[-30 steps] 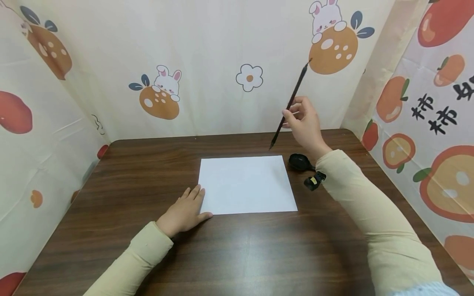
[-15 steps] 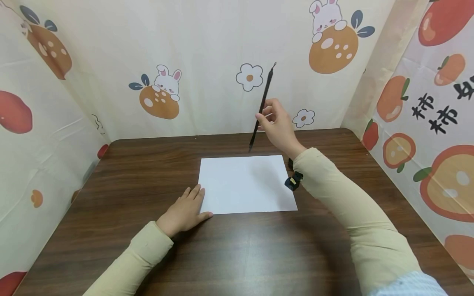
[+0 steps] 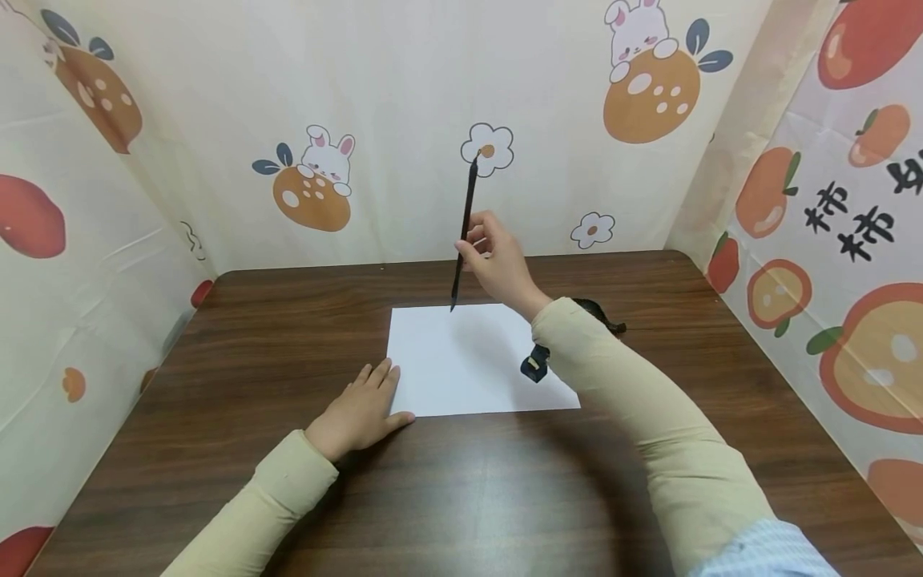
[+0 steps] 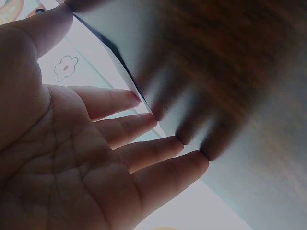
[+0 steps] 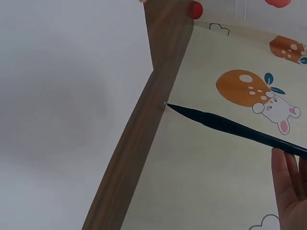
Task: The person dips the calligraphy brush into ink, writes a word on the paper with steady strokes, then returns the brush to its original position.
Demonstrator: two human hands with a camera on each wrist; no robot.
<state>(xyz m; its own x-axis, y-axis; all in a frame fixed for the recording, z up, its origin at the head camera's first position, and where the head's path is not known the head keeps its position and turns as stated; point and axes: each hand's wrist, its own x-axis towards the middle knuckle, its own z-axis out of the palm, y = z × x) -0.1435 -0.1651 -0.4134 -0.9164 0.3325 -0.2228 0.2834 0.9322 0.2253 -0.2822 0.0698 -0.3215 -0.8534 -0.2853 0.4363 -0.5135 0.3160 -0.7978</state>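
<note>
A black calligraphy brush (image 3: 469,196) is pinched in my right hand (image 3: 499,260), nearly upright with its pointed tip down. In the head view its tip appears over the back part of the white paper (image 3: 447,373); the right wrist view shows the dark tip of the brush (image 5: 184,112) apart from the paper (image 5: 62,96). My left hand (image 3: 358,413) lies with spread fingers at the paper's left edge, thumb at its front left corner. In the left wrist view, the fingertips of the left hand (image 4: 62,158) touch the surface.
A black, rounded dish-like object (image 3: 593,308) sits right of the paper, partly hidden by my right sleeve (image 3: 649,393). A small black device (image 3: 535,365) hangs at that wrist. The brown wooden table (image 3: 447,497) meets a printed curtain (image 3: 411,192) behind, with more curtain at both sides.
My right hand has carried the brush leftward from the paper's back right side, and lately somewhat lower and nearer, with the brush turning more upright. The left hand and paper have stayed put.
</note>
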